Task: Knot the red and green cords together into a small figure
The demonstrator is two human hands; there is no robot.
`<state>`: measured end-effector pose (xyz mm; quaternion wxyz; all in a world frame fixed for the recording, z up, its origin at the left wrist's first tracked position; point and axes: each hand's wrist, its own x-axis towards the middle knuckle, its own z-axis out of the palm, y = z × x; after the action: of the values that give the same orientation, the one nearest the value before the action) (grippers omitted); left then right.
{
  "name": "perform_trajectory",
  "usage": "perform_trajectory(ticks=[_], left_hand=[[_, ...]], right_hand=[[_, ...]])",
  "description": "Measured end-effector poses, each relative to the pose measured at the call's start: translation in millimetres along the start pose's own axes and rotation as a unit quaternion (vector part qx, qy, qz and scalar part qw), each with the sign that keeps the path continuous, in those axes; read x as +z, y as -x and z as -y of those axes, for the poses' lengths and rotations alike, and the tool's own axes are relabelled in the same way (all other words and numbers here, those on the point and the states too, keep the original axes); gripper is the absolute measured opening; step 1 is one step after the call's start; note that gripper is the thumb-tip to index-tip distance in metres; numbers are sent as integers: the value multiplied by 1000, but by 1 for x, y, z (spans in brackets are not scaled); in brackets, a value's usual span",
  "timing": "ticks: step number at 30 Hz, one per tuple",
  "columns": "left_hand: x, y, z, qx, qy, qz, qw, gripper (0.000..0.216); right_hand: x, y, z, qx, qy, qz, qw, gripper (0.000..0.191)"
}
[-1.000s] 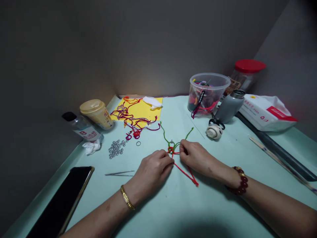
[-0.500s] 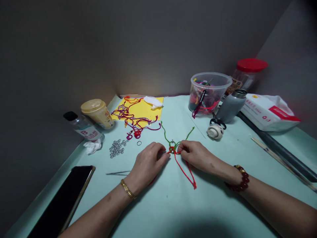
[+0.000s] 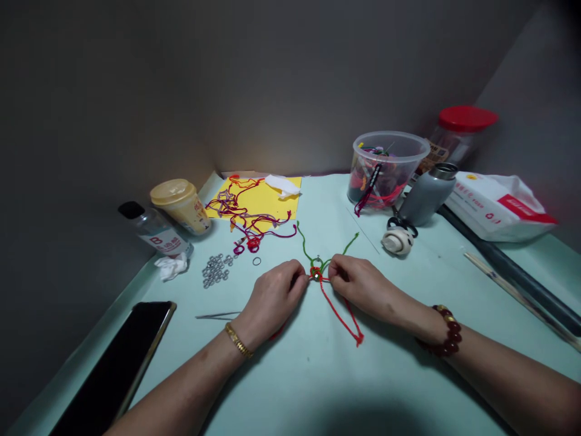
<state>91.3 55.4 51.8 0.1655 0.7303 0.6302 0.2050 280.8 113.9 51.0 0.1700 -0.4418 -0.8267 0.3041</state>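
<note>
Red-and-green cord knot (image 3: 316, 274): on the desk (image 3: 290, 375), well in from its far edge | left hand (image 3: 278, 295) and right hand (image 3: 365, 283): each grip pinches red cord (image 3: 334, 313) | could go wrong: one hand pulling harder might make the knot crooked or slip loose

Looks like a craft nook: grey walls (image 3: 272, 79) around the desk (image 3: 295, 387), coloured cords (image 3: 253, 244) near its far left corner, a tub (image 3: 402, 175) of more toward the far right.
</note>
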Motion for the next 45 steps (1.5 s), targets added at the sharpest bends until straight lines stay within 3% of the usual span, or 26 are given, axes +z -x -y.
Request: perform_trajectory(ticks=[4,8,12,21,26,29,39,45], left_hand=[[3,0,0,6,-8,0,1000,17],[6,1,2,14,3,-2,1000,17],[7,0,2,30,34,-6,999,17],[2,-2,-3,-12,81,-2,997,15],[4,-3,-6,1,71,-5,997,12],[7,-3,-7,7,60,-10,998,9],[11,-3,-5,18,63,-16,998,9],[11,-3,-4,18,55,-21,998,11]], right_hand=[[6,5,7,-22,32,-18,999,5],[14,5,13,8,65,9,998,17],[14,2,10,24,61,10,998,16],[8,-4,3,37,-78,5,996,15],[7,-3,3,141,-239,94,956,6],[7,-3,2,160,-277,105,942,9],[12,-2,1,79,-140,24,987,10],[11,-3,2,73,-127,16,989,11]])
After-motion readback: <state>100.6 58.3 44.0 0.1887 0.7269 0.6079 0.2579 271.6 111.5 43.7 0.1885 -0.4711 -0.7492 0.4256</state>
